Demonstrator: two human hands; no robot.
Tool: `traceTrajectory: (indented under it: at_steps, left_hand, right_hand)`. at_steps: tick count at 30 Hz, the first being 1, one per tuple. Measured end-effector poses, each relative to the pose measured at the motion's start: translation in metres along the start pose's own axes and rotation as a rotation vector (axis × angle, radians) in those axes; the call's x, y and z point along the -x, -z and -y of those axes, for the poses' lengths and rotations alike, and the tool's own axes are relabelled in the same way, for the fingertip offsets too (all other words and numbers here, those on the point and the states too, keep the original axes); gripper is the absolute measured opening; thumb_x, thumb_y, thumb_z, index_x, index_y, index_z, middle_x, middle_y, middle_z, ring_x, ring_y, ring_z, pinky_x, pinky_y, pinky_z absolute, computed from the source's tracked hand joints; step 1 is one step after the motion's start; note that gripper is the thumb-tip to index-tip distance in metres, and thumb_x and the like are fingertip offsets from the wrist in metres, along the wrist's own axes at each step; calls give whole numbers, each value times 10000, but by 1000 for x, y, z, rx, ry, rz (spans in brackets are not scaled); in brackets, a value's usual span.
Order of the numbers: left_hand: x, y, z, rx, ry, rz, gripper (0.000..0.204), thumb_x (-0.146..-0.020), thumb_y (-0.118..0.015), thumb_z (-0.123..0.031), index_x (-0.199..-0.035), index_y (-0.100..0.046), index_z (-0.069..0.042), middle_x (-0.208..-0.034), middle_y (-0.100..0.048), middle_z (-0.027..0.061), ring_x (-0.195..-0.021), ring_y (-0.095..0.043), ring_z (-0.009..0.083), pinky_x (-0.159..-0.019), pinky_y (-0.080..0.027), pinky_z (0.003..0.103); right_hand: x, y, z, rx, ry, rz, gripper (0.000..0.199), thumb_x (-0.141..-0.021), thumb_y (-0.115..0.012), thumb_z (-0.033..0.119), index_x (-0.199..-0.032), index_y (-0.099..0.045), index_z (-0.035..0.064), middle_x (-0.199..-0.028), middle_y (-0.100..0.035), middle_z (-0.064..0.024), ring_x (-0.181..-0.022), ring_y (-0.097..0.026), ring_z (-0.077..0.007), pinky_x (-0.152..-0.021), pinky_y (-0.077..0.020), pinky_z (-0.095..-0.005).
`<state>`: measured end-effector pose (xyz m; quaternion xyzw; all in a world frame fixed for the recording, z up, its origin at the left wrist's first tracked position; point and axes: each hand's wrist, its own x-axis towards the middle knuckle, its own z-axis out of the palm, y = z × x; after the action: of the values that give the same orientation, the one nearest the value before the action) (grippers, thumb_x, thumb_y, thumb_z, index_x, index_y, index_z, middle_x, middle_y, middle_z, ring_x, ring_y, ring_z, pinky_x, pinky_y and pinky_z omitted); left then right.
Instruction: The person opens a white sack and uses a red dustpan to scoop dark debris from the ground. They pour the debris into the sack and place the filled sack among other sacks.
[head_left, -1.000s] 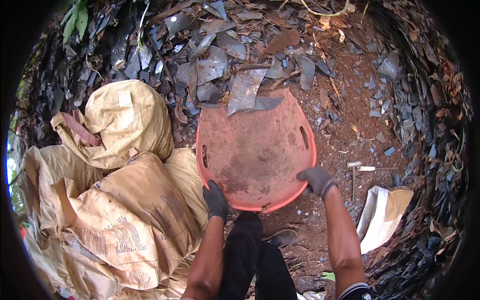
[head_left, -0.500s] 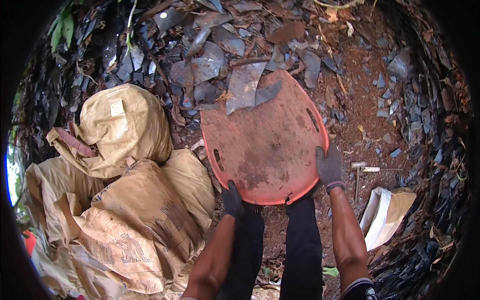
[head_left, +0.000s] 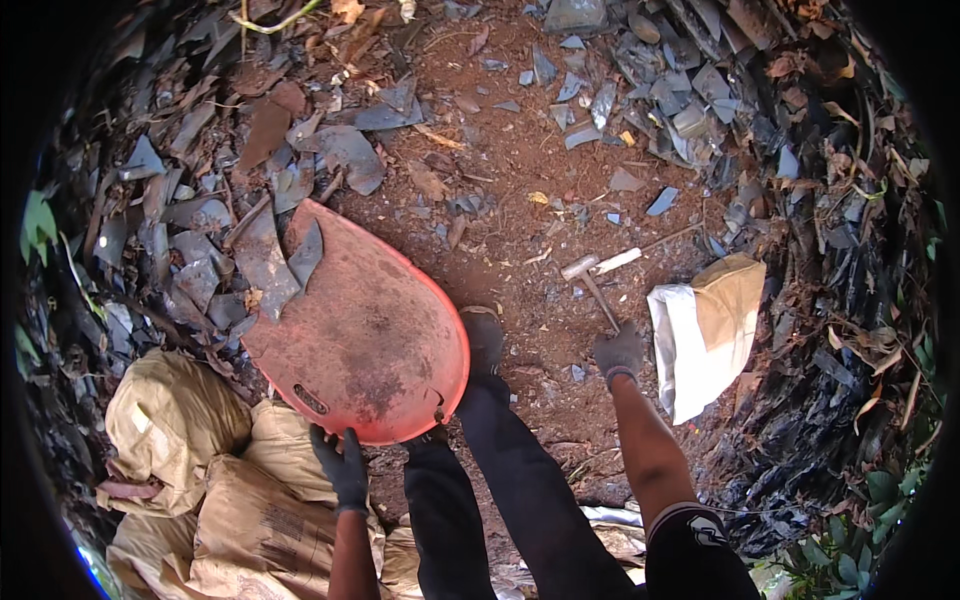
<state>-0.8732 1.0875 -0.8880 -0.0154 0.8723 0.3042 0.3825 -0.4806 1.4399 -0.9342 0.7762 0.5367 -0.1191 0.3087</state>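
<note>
My right hand [head_left: 619, 351], in a dark glove, is closed at the near end of a hammer's handle. The hammer [head_left: 597, 297] lies on the soil, its metal head away from me. A broad, shallow orange-red plastic scoop tray [head_left: 385, 330], dirt-stained, rests on the ground left of my legs. One slotted handhole shows on its near left side, and its near rim is cracked. My left hand [head_left: 343, 470], gloved too, is just below that rim with fingers apart; whether they touch it is unclear. Dark flat shards [head_left: 268, 258] overlap the tray's far left edge.
Several stuffed tan sacks [head_left: 175, 425] are heaped at the lower left. A folded white and tan sack [head_left: 705, 335] lies right of my right hand. A whitish stick [head_left: 617, 261] lies beside the hammer head. Dark shards and leaf litter [head_left: 690, 95] bank up around the reddish soil.
My right hand has let go of the tray and moved right to the hammer. The left hand has come off the rim, fingers spread. The view has swung right.
</note>
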Motion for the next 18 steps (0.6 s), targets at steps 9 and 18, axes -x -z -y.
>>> traceTrajectory:
  at_steps: [9,18]
  left_hand:
    - [58,14,-34,-326,-134,83,825,-909,-766,-178,-1567,-305,8,-1476,-432,211,-1317,-522,342,-1009,-505,423]
    - [57,281,-116,-879,-416,-307,618,-867,-737,-148,-1422,-510,0,-1428,-532,210,-1399,-432,423,-1199,-306,528]
  right_hand:
    - [-65,-40,45,-349,126,-169,539,-960,-640,404,-1306,-596,-7,-1212,-668,-211,-1124,-650,-392,-987,-508,-491]
    - [-119,29,60,668,451,82,589,-876,-692,352,-1367,-556,56,-1207,-664,-70,-1080,-640,-285,-883,-528,-432]
